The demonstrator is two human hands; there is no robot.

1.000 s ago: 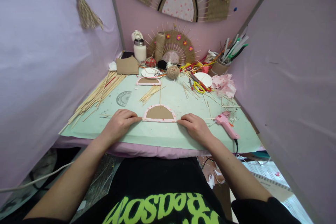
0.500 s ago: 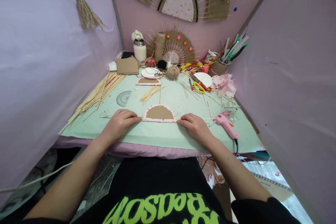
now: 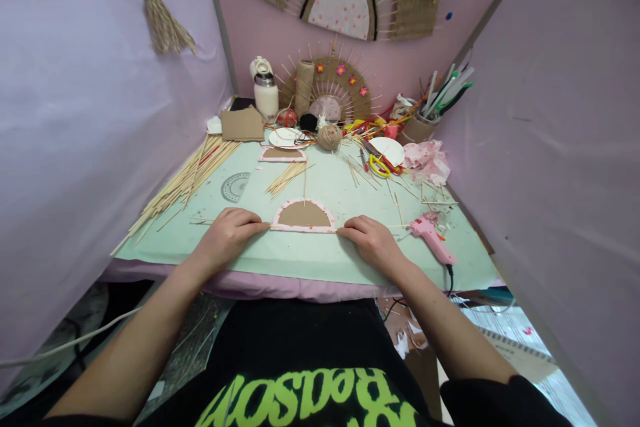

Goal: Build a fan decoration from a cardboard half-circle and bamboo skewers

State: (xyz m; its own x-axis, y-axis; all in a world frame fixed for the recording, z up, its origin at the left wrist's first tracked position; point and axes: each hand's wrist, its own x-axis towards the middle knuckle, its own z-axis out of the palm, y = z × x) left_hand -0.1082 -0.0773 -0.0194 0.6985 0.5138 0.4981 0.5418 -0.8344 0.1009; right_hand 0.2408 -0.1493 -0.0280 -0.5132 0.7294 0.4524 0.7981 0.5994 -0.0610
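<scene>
A cardboard half-circle (image 3: pixel 305 215) edged with pink-dotted fabric lies flat before me, straight side nearest. One thin wooden stick (image 3: pixel 305 177) stands out from the top of its arc, pointing away. At its left corner, my left hand (image 3: pixel 233 230) is closed in a pinch on a thin stick (image 3: pixel 200 220), whose end shows beyond the hand. My right hand (image 3: pixel 373 240) pinches another stick (image 3: pixel 400 225) at the right corner; this one runs out toward the glue gun. Under the fingers, the stick ends are mostly hidden.
A pink hot glue gun (image 3: pixel 433 240) lies right of my right hand, its cord over the table edge. Long sticks (image 3: pixel 185 180) fill the left side, near a protractor (image 3: pixel 235 187). Yellow-handled scissors (image 3: pixel 379 167), a twine ball (image 3: pixel 329 137) and a bottle (image 3: pixel 266 97) are farther back.
</scene>
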